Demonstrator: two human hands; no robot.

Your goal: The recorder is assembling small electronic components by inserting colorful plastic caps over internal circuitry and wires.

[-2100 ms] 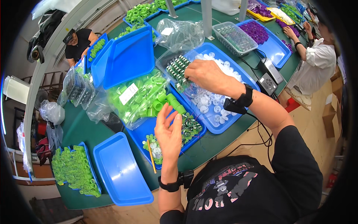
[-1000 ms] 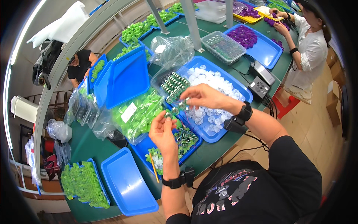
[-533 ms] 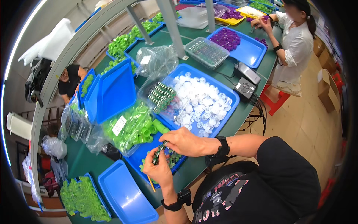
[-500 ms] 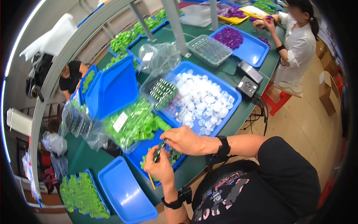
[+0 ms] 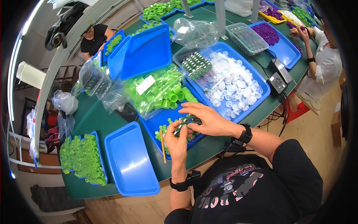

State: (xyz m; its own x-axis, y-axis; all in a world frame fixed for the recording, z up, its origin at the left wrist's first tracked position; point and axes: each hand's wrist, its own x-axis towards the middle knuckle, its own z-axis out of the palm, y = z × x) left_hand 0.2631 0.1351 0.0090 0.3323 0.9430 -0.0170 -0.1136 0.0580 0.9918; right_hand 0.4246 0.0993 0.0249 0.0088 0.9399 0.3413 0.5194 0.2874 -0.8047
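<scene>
My left hand (image 5: 176, 143) is closed on a small dark green circuit-board strip (image 5: 178, 129), which its fingers partly hide. My right hand (image 5: 209, 118) reaches across beside it with fingers stretched out, its thumb close to the left fingertips. Whether the thumb touches the strip I cannot make out. Both hands are over a blue tray (image 5: 152, 130) holding small green parts (image 5: 159, 135) and more dark green boards (image 5: 192, 120). A clear bag of bright green plastic cylinders (image 5: 151, 91) lies in the tray's far part.
A blue tray of white translucent caps (image 5: 238, 89) stands right, with a clear box of board strips (image 5: 197, 65) over its corner. Left are a bare blue tray (image 5: 131, 160) and a tray of green parts (image 5: 82, 158). An orange stick (image 5: 163, 145) lies near my left hand. Two co-workers sit beyond.
The view has turned, shifting the table's things. My right hand has gone from pinching at the strip to fingers spread, and both hands are lower over the tray.
</scene>
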